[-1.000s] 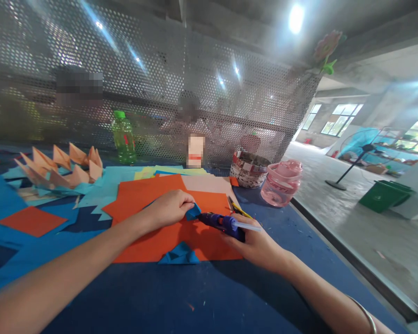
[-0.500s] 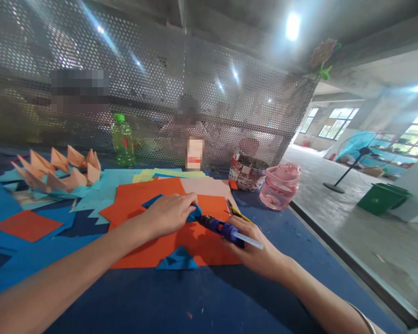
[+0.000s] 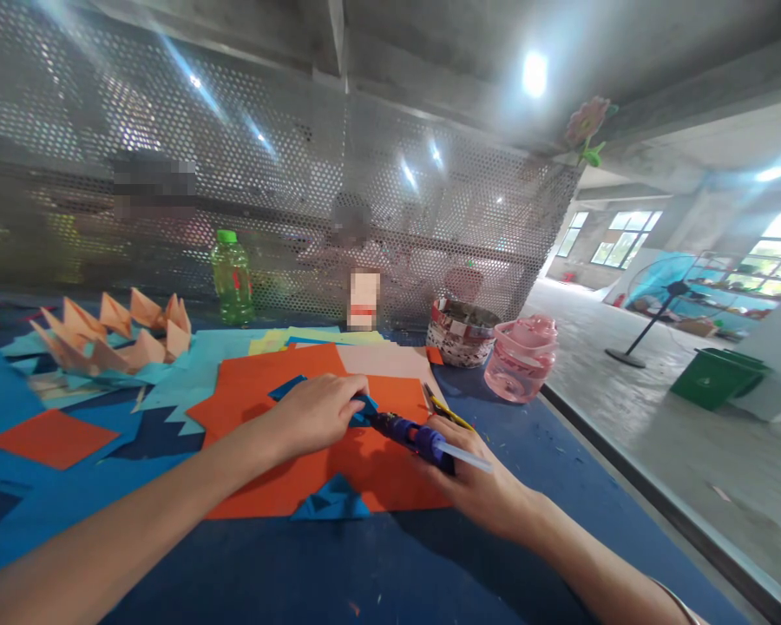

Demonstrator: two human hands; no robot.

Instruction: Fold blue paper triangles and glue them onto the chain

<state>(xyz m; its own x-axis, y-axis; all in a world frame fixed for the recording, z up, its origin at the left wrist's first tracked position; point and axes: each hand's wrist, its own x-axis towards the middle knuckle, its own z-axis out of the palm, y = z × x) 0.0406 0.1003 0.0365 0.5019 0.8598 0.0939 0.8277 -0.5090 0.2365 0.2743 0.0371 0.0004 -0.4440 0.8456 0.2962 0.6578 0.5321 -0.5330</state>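
Over the orange paper sheets (image 3: 247, 382), my left hand (image 3: 322, 408) is closed on a folded blue paper piece (image 3: 366, 408), whose other end sticks out on the left. A dark blue hot glue gun (image 3: 407, 431) with a clear glue stick (image 3: 465, 455) at its back is gripped by my right hand (image 3: 475, 482). Its nozzle meets the blue paper beside my left fingertips; whether glue is coming out is too small to tell. Closer to me, a second folded blue paper piece (image 3: 334, 501) lies on the front edge of the orange sheets. Yellow-handled scissors (image 3: 452, 412) lie just past my right hand.
A ring of peach folded-paper points (image 3: 130, 351) stands at the left, among blue sheets (image 3: 123, 486) and an orange square (image 3: 53, 437). A green-capped bottle (image 3: 232, 282), a woven basket (image 3: 462, 338) and a pink jug (image 3: 521, 360) stand before a perforated metal screen (image 3: 286, 208).
The view has tilted up slightly, so things sit a little lower in the picture. Both hands keep their hold, with the glue gun's nozzle still at the blue paper.
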